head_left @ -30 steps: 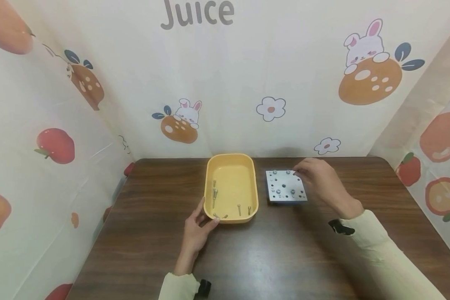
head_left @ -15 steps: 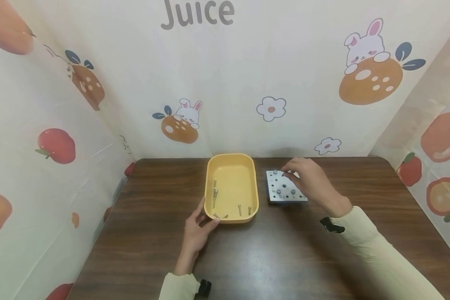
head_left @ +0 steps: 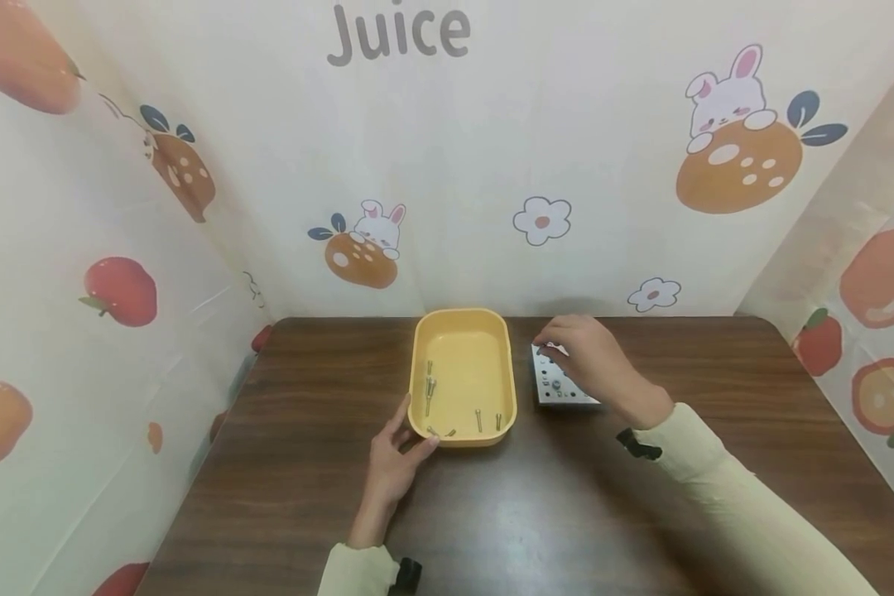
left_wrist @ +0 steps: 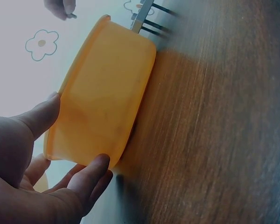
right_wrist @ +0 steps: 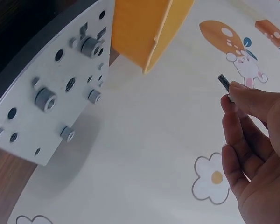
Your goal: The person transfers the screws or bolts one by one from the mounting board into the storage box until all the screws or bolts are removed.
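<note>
My left hand (head_left: 391, 463) holds the near left corner of a yellow plastic tray (head_left: 465, 442), thumb at the rim and fingers against its side. Several loose screws (head_left: 479, 420) lie inside the tray. Over the far left part of a silver metal plate (head_left: 566, 397), my right hand (head_left: 592, 360) pinches a small screw (right_wrist: 224, 82) between thumb and forefinger. Its threaded end sticks out past the fingertips in the right wrist view. Socket-head screws (right_wrist: 45, 99) stand up from the plate among several holes. In the head view the right hand hides much of the plate.
Tray and plate stand side by side near the back edge of a dark wooden table (head_left: 313, 397). In the left wrist view dark legs (left_wrist: 153, 24) show under the plate. Behind the table hangs a white curtain (head_left: 447, 165) with fruit and rabbit prints.
My right hand has moved left across the plate, from its far right corner to its far left one, still pinching the screw. The left hand stays at the tray's corner.
</note>
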Demonstrator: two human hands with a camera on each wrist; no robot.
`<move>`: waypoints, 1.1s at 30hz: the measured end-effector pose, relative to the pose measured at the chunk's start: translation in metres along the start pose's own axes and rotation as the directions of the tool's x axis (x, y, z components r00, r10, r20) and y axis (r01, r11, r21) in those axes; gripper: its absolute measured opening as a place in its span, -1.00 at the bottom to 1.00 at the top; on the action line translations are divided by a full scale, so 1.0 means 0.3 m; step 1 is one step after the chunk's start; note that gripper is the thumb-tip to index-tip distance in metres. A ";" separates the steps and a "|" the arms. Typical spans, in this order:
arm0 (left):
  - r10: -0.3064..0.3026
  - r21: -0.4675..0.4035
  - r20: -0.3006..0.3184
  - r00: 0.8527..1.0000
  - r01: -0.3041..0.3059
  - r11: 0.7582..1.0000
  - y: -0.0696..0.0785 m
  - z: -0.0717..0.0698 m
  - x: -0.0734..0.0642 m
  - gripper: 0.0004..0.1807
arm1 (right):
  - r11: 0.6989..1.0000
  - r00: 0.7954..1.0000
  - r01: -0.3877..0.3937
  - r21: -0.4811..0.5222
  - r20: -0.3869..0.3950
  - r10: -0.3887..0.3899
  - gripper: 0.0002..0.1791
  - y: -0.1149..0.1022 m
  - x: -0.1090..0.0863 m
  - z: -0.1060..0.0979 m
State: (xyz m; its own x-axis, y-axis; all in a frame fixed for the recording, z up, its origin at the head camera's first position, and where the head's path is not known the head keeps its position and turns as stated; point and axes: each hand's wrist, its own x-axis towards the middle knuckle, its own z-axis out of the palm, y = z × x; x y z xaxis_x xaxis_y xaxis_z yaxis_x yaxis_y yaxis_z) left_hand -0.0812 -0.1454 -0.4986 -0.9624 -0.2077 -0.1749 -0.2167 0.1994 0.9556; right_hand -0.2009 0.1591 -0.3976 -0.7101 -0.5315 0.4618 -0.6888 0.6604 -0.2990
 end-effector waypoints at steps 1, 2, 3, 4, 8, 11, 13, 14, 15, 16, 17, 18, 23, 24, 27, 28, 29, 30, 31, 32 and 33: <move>0.001 -0.001 -0.002 1.000 -0.002 1.000 0.000 0.001 0.000 -0.05 | 1.000 1.000 0.007 0.002 -0.001 -0.007 -0.84 -0.002 0.003 0.004; 0.003 -0.001 -0.003 1.000 -0.003 1.000 -0.001 0.002 0.000 -0.05 | 1.000 1.000 0.012 0.002 0.001 -0.012 -0.84 -0.005 0.006 0.007; 0.005 -0.002 -0.003 1.000 -0.005 1.000 -0.001 0.002 -0.001 -0.05 | 1.000 1.000 0.016 0.003 0.004 -0.016 -0.84 -0.007 0.008 0.012; 0.009 -0.004 -0.003 1.000 -0.009 1.000 0.000 0.003 -0.001 -0.04 | 1.000 1.000 0.023 0.002 0.006 -0.023 -0.84 -0.010 0.010 0.015; 0.008 -0.002 -0.003 1.000 -0.009 1.000 0.004 0.004 -0.004 -0.04 | 0.999 0.999 0.040 -0.008 0.019 -0.040 -0.82 -0.028 0.018 0.029; -0.003 -0.001 -0.006 1.000 0.003 1.000 0.004 0.003 -0.005 -0.04 | 0.998 0.998 0.056 -0.027 0.035 -0.055 -0.82 -0.045 0.025 0.040; -0.008 0.000 -0.005 1.000 0.008 1.000 0.005 0.003 -0.006 -0.04 | 0.998 0.997 0.059 -0.031 0.049 -0.058 -0.83 -0.056 0.031 0.047; -0.012 0.001 -0.005 1.000 0.012 1.000 0.007 0.003 -0.007 -0.04 | 0.997 0.997 0.064 -0.030 0.055 -0.062 -0.84 -0.060 0.033 0.050; -0.012 0.001 -0.005 1.000 0.012 1.000 0.007 0.003 -0.008 -0.03 | 0.997 0.996 0.070 -0.027 0.059 -0.068 -0.84 -0.064 0.035 0.054; -0.011 0.001 -0.004 1.000 0.011 1.000 0.009 0.003 -0.009 -0.03 | 0.997 0.995 0.079 -0.023 0.060 -0.077 -0.84 -0.066 0.038 0.059; -0.008 0.001 -0.002 1.000 0.008 1.000 0.011 0.003 -0.009 -0.03 | 0.996 0.994 0.089 -0.018 0.059 -0.087 -0.84 -0.068 0.040 0.062; -0.006 0.002 -0.001 1.000 0.006 1.000 0.012 0.003 -0.010 -0.03 | 0.995 0.993 0.100 -0.012 0.056 -0.099 -0.84 -0.070 0.042 0.065; 0.013 0.024 -0.001 1.000 -0.013 1.000 0.012 0.000 -0.013 -0.02 | 0.989 0.988 0.147 -0.010 0.042 -0.146 -0.81 -0.087 0.059 0.087; 0.019 0.030 -0.002 1.000 -0.019 0.999 0.011 0.000 -0.013 -0.02 | 0.989 0.988 0.150 -0.014 0.044 -0.149 -0.81 -0.090 0.062 0.092; 0.027 0.047 -0.005 1.000 -0.026 0.999 0.010 0.000 -0.014 -0.03 | 0.989 0.988 0.141 -0.037 0.063 -0.138 -0.80 -0.100 0.074 0.106; 0.030 0.050 -0.005 1.000 -0.030 0.998 0.009 0.000 -0.014 -0.03 | 0.990 0.988 0.136 -0.044 0.072 -0.133 -0.81 -0.103 0.077 0.110; 0.032 0.051 -0.003 0.999 -0.031 0.998 0.008 0.000 -0.014 -0.03 | 0.990 0.988 0.132 -0.050 0.082 -0.127 -0.81 -0.108 0.080 0.114; 0.036 0.055 -0.002 0.999 -0.036 0.998 0.008 0.000 -0.015 -0.04 | 0.990 0.988 0.128 -0.055 0.092 -0.122 -0.82 -0.112 0.084 0.118; 0.037 0.054 -0.001 0.999 -0.037 0.998 0.009 0.000 -0.015 -0.04 | 0.990 0.988 0.124 -0.060 0.101 -0.118 -0.83 -0.116 0.087 0.122; 0.039 0.053 0.001 0.999 -0.039 0.998 0.009 0.000 -0.016 -0.04 | 0.991 0.987 0.123 -0.061 0.111 -0.116 -0.83 -0.121 0.090 0.126; 0.038 0.051 0.002 0.999 -0.038 0.998 0.010 0.000 -0.016 -0.04 | 0.990 0.986 0.125 -0.060 0.119 -0.117 -0.84 -0.124 0.094 0.130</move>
State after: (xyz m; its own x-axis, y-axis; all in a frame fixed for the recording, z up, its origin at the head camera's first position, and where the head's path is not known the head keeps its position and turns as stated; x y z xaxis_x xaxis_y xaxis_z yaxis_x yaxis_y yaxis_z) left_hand -0.0771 -0.1438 -0.4949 -0.9703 -0.1984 -0.1385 -0.1877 0.2559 0.9483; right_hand -0.2009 0.0988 -0.4060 -0.6367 -0.6645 0.3912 -0.7621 0.6196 -0.1879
